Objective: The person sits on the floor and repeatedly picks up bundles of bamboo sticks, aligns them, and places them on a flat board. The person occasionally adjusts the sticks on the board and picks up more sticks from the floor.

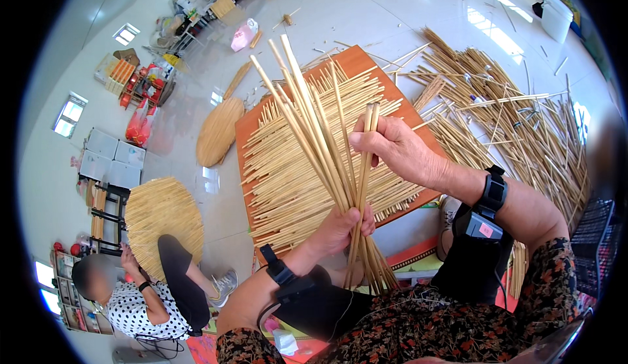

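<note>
A bundle of long pale straw-like stalks [320,145] fans upward from my left hand [339,232], whose fingers wrap round it low down. The lower ends spread out above my lap. My right hand [392,143] pinches the upper ends of a couple of stalks [366,132] between thumb and fingers, just right of the rest of the bundle. Those stalks run down into my left hand as well. Beneath both hands, a woven or laid mat of stalks [307,161] covers most of a reddish-brown board [358,60].
Heaps of loose stalks [517,122] lie on the floor to the right. A round woven mat [219,132] rests left of the board. At the lower left a seated person [140,302] holds another round mat [167,217]. A white bucket [556,17] stands at the far right.
</note>
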Demonstrator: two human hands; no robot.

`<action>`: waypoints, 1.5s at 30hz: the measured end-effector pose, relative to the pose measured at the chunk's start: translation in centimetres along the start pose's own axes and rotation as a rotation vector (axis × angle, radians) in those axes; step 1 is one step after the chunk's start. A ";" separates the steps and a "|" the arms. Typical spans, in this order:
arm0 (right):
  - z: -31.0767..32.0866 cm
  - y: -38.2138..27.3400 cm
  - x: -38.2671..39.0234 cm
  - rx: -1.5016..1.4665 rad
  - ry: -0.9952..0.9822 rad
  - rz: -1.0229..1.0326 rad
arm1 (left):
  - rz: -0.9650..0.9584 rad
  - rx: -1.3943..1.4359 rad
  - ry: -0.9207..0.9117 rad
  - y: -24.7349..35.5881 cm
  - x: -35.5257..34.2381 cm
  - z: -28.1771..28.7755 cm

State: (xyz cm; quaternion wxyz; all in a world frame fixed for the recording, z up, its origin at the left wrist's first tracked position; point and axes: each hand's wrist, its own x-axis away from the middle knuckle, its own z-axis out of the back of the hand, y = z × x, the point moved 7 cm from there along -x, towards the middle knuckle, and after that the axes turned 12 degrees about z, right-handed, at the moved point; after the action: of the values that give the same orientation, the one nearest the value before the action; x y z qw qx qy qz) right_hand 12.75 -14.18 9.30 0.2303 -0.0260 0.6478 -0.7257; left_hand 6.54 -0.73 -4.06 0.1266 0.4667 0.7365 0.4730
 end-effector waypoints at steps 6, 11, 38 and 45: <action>0.8 0.6 0.3 -0.153 0.087 0.015 | 0.023 -0.012 0.088 0.3 0.0 0.2; 2.6 -0.1 -0.2 -0.652 0.331 0.097 | 0.085 0.057 0.132 0.4 0.0 0.1; 5.5 -0.1 0.5 -0.223 0.201 -0.022 | 0.166 -0.179 0.012 -0.9 0.0 -1.5; 3.4 -0.4 0.8 -0.211 0.069 -0.039 | 0.178 -0.164 0.003 -1.0 -0.6 -1.5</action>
State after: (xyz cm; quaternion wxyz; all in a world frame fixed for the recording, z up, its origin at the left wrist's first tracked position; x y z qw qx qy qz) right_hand 13.03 -17.61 10.01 0.1895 -0.0376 0.7275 -0.6584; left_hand 5.39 -2.20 -4.26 0.1209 0.5178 0.6509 0.5418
